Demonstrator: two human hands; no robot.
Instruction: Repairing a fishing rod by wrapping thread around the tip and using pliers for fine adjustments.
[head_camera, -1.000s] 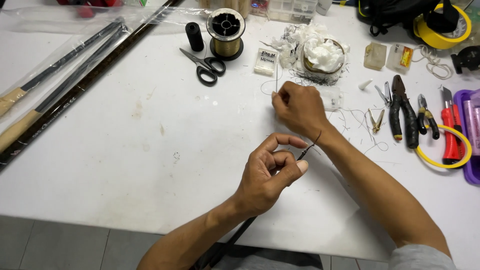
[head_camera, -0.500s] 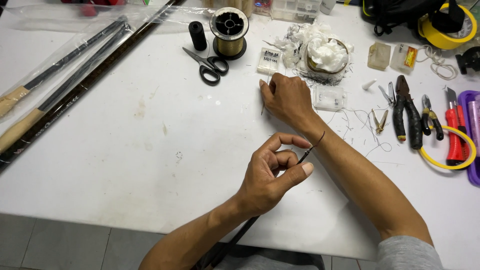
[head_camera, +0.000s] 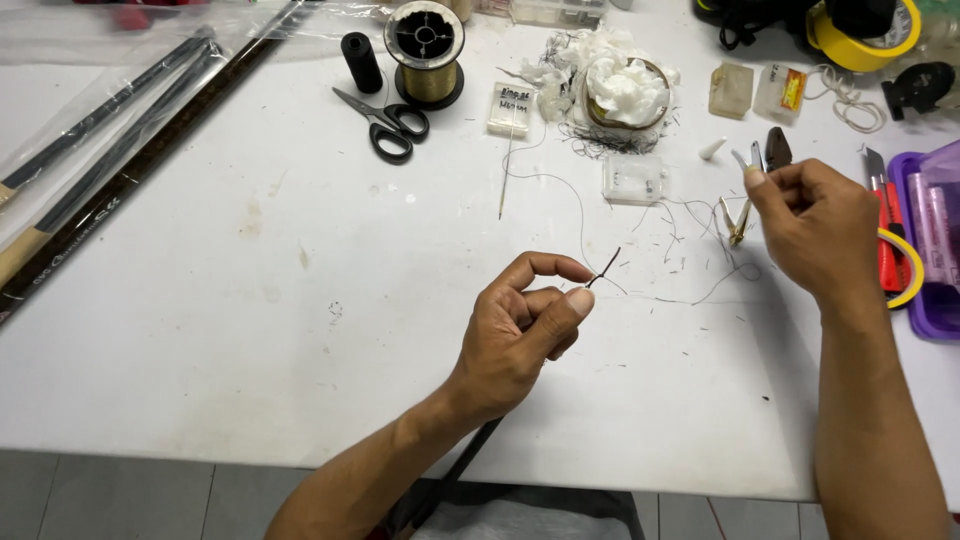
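**Two hands, one thin rod tip and a length of thread**

Head view. Two hands work over a white table (head_camera: 200, 330). The left hand (head_camera: 520, 335) is closed in a pinch, thumb against forefinger, on a thin dark rod tip (head_camera: 604, 268); the tip juts up and to the right, probably so its end stays clear for handling. The right hand (head_camera: 815, 225), well apart, is curled shut, apparently on fine thread (head_camera: 690, 298), though the grip itself is too small to confirm. The thread sags across the table between them. Beyond lie one pair of scissors (head_camera: 385, 122), one gold line spool (head_camera: 425, 50) and one small black spool (head_camera: 361, 62), all within reach.
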